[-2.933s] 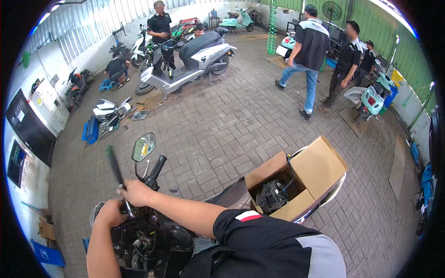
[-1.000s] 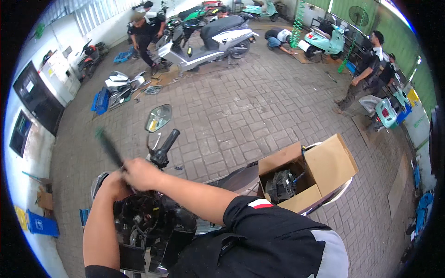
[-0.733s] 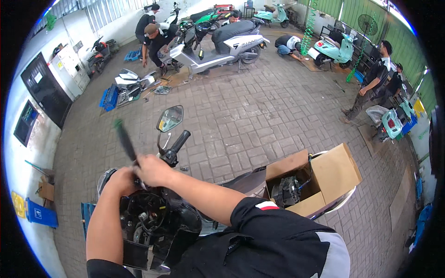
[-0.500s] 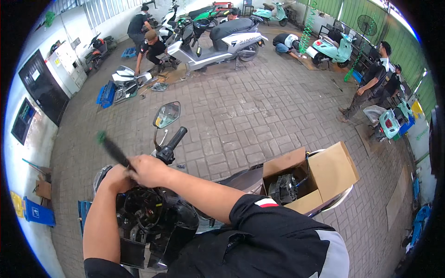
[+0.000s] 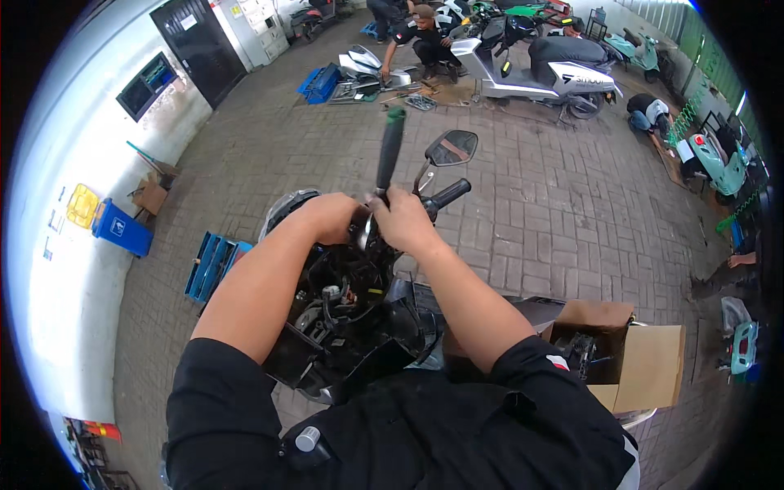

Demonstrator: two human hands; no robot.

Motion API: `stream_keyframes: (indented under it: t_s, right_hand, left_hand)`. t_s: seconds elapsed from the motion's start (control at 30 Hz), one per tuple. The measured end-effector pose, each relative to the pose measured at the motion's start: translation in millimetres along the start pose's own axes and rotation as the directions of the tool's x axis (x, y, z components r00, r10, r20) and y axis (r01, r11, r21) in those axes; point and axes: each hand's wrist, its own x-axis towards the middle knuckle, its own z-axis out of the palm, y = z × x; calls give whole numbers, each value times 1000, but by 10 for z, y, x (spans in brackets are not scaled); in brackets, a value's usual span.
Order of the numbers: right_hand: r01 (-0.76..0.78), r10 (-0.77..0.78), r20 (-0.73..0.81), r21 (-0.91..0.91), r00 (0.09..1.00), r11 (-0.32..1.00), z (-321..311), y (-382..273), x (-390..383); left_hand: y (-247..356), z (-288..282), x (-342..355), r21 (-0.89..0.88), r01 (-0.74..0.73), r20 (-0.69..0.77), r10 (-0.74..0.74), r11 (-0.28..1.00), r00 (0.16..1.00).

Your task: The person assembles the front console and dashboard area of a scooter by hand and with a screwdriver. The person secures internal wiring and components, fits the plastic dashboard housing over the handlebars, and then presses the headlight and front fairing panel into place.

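Note:
In front of me stands a scooter with its front opened up, dark parts and wiring (image 5: pixel 347 298) bared. My right hand (image 5: pixel 402 220) is closed round the lower end of a long black handle with a green end (image 5: pixel 392 147). The handle points up and away; the kind of tool does not show. Close beside it, my left hand (image 5: pixel 333 217) reaches into the scooter's front, its fingers mostly hidden. A shiny metal piece (image 5: pixel 366 234) shows between the hands. Just right of my right hand are the scooter's black handlebar grip (image 5: pixel 450 193) and its mirror (image 5: pixel 453 148).
An open cardboard box (image 5: pixel 649 367) with dark parts sits behind the scooter at right. A blue toolbox (image 5: pixel 212 265) lies at left, a blue bin (image 5: pixel 122 229) by the wall. Farther off, a person (image 5: pixel 425 45) crouches near a white-and-grey scooter (image 5: pixel 523 77).
My view has swung left and down, so the scooter sits nearer the middle. The handle now stands more upright, still in my right hand; both hands stay close together at the scooter's front.

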Motion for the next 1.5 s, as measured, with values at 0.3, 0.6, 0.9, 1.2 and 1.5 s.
stream_keyframes:
  t_s: [0.3, 0.6, 0.9, 1.2, 1.5]
  right_hand:
    - [441, -430, 172, -32, 886, 897, -55, -79, -30]
    - [118, -116, 107, -6, 987, 993, -38, 71, 111]
    - [-151, 149, 27, 183, 988, 971, 45, 416, 108]
    - [447, -438, 118, -69, 891, 892, 124, 16, -69]
    - [-23, 21, 43, 39, 999, 999, -31, 340, 158]
  left_hand:
    - [-34, 68, 2, -237, -172, -164, 135, 956, 977]
    - [-109, 76, 52, -69, -66, -39, 63, 995, 997]
    - [157, -114, -8, -26, 25, 42, -24, 999, 999]
    - [-272, 213, 86, -55, -156, -91, 151, 986, 984]
    - [113, -22, 55, 93, 16, 46, -20, 996, 999]
